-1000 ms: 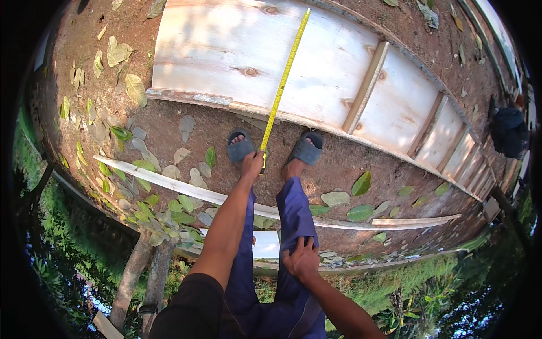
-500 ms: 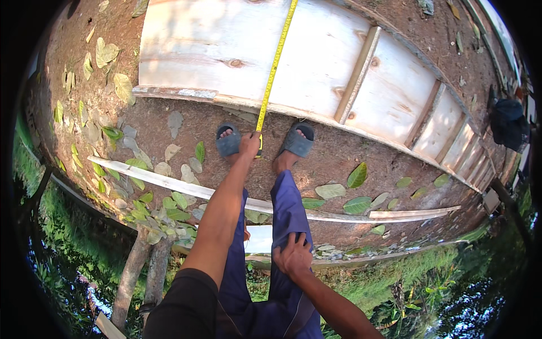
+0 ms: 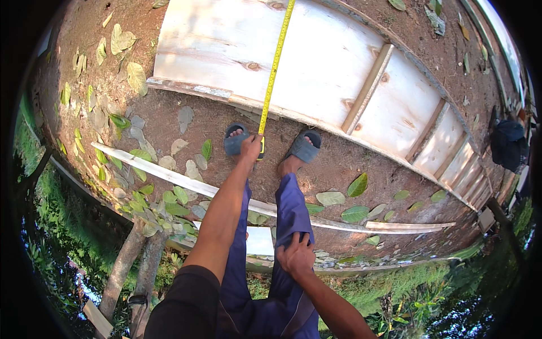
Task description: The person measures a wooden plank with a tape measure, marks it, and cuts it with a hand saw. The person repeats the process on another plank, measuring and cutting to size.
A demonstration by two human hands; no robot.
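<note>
Yellow tape, far end unseen, case partly behind left fingers

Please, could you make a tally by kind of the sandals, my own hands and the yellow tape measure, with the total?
Yellow tape measure: 1
Grey sandals: 2
Hands, your left hand and right hand: 2
Total: 5

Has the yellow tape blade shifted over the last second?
Yes: the yellow tape blade has swung left across the pale board, and now lies closer to the board's brown knot.
</note>
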